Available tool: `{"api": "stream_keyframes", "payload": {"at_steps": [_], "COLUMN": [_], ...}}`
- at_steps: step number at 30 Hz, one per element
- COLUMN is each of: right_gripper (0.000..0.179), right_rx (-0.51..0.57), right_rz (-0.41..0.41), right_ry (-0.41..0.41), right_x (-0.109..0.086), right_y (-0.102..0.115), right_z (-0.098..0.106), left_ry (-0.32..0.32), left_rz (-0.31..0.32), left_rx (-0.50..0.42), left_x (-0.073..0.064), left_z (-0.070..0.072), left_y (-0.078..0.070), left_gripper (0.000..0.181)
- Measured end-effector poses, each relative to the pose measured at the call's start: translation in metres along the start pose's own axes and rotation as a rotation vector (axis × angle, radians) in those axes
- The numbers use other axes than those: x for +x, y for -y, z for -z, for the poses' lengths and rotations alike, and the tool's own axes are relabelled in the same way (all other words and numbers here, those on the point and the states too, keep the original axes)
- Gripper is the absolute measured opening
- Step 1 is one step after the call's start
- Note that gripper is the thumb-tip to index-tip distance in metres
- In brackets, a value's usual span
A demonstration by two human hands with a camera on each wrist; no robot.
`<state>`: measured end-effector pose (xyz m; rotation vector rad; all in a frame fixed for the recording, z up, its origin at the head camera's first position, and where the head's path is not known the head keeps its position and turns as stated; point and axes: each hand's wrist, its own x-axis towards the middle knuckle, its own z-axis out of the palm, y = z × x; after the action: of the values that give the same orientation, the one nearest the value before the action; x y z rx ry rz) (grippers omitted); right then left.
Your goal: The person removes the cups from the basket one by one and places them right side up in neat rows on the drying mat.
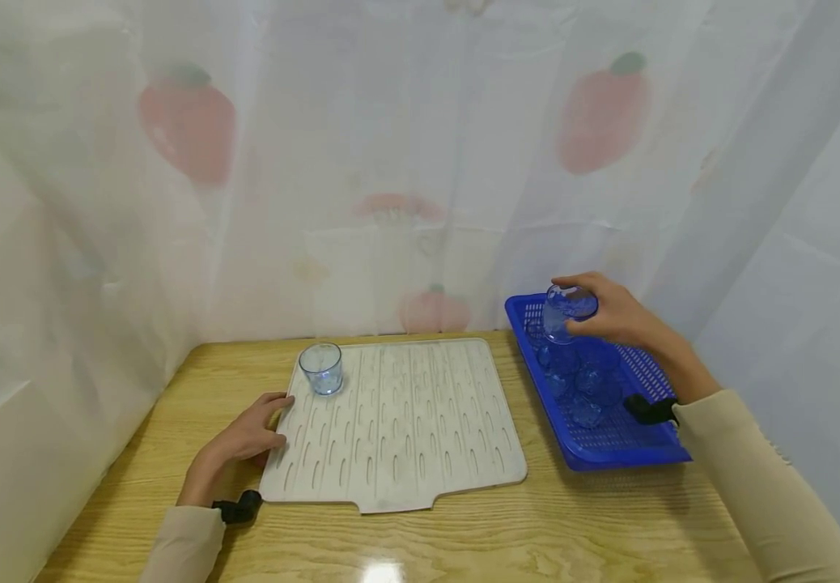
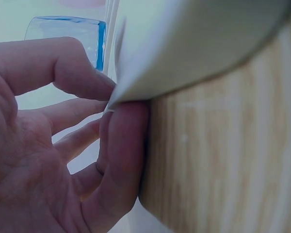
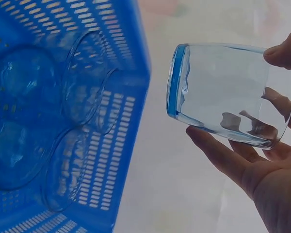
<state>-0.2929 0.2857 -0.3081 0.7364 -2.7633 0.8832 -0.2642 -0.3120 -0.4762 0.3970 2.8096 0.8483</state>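
Observation:
My left hand [image 1: 248, 429] is at the left edge of a white drying mat [image 1: 405, 421], its thumb and a finger pinching that edge in the left wrist view. On the mat's far left corner stands a clear bluish drinking glass [image 1: 324, 372]. My right hand [image 1: 602, 312] grips a second drinking glass [image 3: 223, 92], thumb on one side and fingers on the other. It is held up over the far end of a blue plastic basket [image 1: 566, 453]. Several more glasses [image 1: 583, 389] lie inside the basket, partly overlapping one another.
Mat and basket sit on a wooden table [image 1: 303, 542], the basket to the mat's right. A white curtain [image 1: 391, 121] with strawberry prints hangs behind the table, and white sheeting [image 1: 813, 324] closes off the sides.

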Motion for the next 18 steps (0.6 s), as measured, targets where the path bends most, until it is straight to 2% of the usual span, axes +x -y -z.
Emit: {"api": "stream_keyframes", "payload": {"at_steps": [9,18], "right_gripper": [0.066,0.066], "right_rx": [0.027,0.072], "right_rz": [0.079,0.092], "right_ry": [0.010,0.043], "right_x": [0.009,0.019], "right_y": [0.024,0.042], "right_z": [-0.012,-0.023], "left_ry": [-0.011,-0.023], "left_rz": [-0.007,-0.034], "left_rx": [0.011,0.006], "left_x": [0.000,0.001], "left_z": [0.001,0.002], "left_y": [0.002,0.000], "left_gripper": [0.080,0.080]}}
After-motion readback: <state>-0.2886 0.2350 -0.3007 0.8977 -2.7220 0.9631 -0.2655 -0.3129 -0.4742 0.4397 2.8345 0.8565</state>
